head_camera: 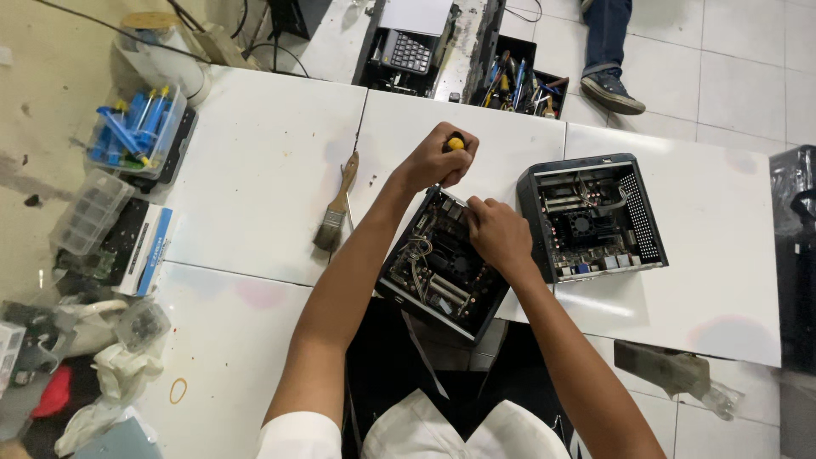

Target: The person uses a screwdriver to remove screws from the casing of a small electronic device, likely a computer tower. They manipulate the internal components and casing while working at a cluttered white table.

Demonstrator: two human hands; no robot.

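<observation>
White bench [255, 170] panels fill our view, pushed together over a tiled floor. Nearest us, an open small computer case [442, 263] sits tilted at the bench edge, its cover off and its board and cables bared. Our right hand [500, 238] rests on its upper rim, fingers curled down against it, steadying; we cannot tell whether they pinch anything. Just beyond, our left hand [438, 160] is wrapped tight around a yellow-tipped screwdriver [456, 144] pointing down into the case's far corner. We judge the work midway: opened, parts not yet out. Farther right stands a second open case [591, 217]; a paintbrush [337, 208] lies left.
</observation>
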